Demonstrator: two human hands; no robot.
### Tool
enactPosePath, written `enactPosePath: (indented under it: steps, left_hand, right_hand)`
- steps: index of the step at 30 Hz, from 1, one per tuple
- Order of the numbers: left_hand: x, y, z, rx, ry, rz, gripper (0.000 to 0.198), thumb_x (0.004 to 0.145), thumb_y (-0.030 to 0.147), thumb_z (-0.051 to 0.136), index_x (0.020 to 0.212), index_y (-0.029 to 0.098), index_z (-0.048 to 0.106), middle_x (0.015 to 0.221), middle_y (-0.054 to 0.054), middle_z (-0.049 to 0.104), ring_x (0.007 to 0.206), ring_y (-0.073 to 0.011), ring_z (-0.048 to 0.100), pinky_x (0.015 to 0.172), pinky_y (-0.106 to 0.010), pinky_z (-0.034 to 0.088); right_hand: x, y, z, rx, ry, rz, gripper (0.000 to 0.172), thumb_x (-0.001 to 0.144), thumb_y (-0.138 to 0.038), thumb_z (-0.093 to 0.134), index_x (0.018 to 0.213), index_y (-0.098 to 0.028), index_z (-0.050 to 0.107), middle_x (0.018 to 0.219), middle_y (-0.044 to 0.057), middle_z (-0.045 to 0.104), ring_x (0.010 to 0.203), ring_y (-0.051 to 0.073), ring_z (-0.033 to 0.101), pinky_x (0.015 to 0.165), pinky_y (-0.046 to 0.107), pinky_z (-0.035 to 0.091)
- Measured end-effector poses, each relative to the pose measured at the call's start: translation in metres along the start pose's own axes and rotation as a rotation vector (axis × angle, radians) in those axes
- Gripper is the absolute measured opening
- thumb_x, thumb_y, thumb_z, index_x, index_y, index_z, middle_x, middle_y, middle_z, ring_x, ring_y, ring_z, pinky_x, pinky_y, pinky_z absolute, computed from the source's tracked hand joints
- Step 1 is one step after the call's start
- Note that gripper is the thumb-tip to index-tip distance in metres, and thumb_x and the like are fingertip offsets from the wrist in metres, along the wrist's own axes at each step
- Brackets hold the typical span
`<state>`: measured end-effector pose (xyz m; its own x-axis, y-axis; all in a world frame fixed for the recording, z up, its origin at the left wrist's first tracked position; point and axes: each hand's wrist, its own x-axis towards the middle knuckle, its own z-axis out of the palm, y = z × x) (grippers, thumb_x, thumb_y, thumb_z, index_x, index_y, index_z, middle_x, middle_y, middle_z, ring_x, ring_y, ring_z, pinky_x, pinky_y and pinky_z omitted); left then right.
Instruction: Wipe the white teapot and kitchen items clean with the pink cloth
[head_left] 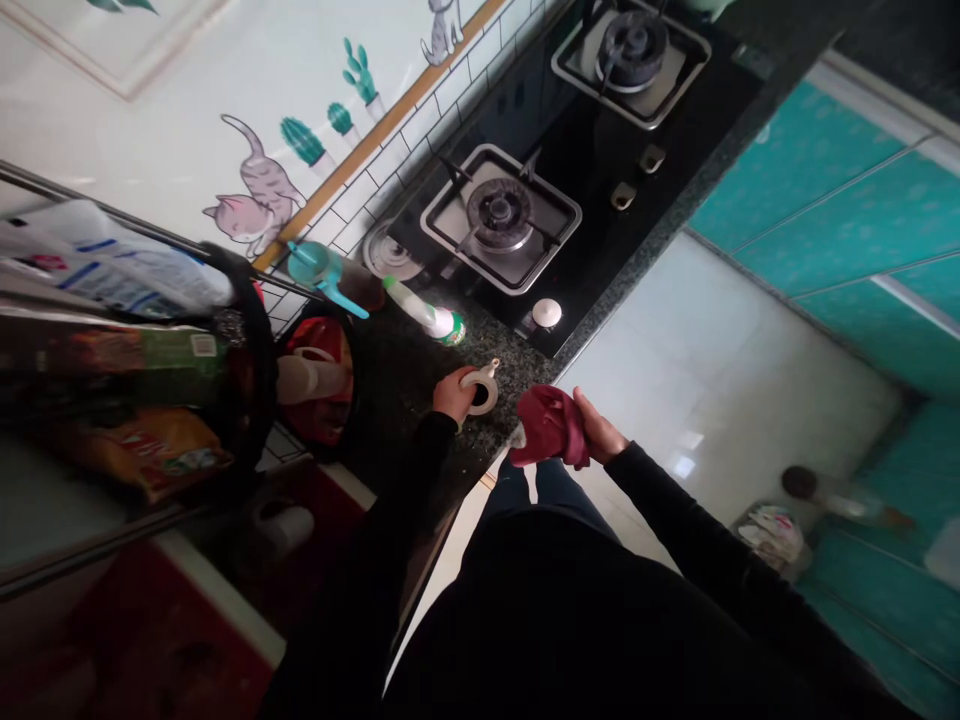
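Note:
My left hand is closed around a small white cup that rests on the dark speckled countertop, just in front of the gas stove. My right hand grips a bunched dark red cloth at the counter's front edge, close to the cup. Both arms are in black sleeves.
A black two-burner gas stove with a white knob fills the counter beyond. A green-white bottle and a teal-capped bottle lie near the tiled wall. A metal rack with packets stands left. White floor tiles and a bag lie right.

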<state>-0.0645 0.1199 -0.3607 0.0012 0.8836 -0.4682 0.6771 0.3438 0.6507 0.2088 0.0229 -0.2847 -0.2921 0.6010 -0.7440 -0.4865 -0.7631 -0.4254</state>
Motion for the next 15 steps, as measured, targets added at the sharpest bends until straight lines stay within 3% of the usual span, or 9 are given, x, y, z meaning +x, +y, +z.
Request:
enactPosePath:
  steps: [5, 8, 13, 15]
  left_hand:
    - [0.007, -0.001, -0.001, 0.176, 0.008, 0.096, 0.049, 0.081, 0.012, 0.055, 0.125, 0.016, 0.077, 0.122, -0.012, 0.075, 0.116, -0.0277, 0.069, 0.106, -0.035, 0.050]
    - [0.010, 0.000, -0.001, 0.199, 0.005, 0.095, 0.048, 0.081, 0.010, 0.053, 0.121, 0.013, 0.077, 0.118, -0.015, 0.073, 0.114, -0.0281, 0.069, 0.107, -0.037, 0.050]
    - [0.011, -0.001, -0.007, 0.159, 0.013, 0.082, 0.050, 0.078, 0.015, 0.064, 0.127, 0.010, 0.072, 0.123, -0.018, 0.071, 0.115, -0.0292, 0.068, 0.110, -0.041, 0.049]
    - [-0.002, 0.007, -0.009, 0.042, 0.105, 0.099, 0.052, 0.077, 0.022, 0.069, 0.128, 0.010, 0.070, 0.128, -0.019, 0.069, 0.118, -0.0300, 0.067, 0.110, -0.043, 0.050]
  right_hand:
    - [0.007, 0.005, -0.008, 0.229, 0.011, 0.034, 0.057, 0.106, -0.064, 0.037, 0.118, -0.019, 0.070, 0.102, 0.008, 0.082, 0.099, 0.022, 0.079, 0.100, 0.038, 0.061]
    - [0.010, 0.002, -0.009, 0.258, -0.037, 0.033, 0.061, 0.102, -0.071, 0.038, 0.116, -0.021, 0.070, 0.103, 0.008, 0.081, 0.104, 0.024, 0.078, 0.102, 0.042, 0.059]
    - [0.009, -0.006, -0.004, 0.070, -0.044, -0.011, 0.079, 0.090, -0.089, 0.033, 0.113, -0.022, 0.070, 0.106, 0.012, 0.079, 0.112, 0.031, 0.074, 0.099, 0.048, 0.059]
    - [0.003, -0.008, 0.002, -0.050, -0.001, -0.080, 0.083, 0.088, -0.091, 0.032, 0.117, -0.022, 0.069, 0.110, 0.013, 0.078, 0.113, 0.032, 0.073, 0.098, 0.048, 0.060]
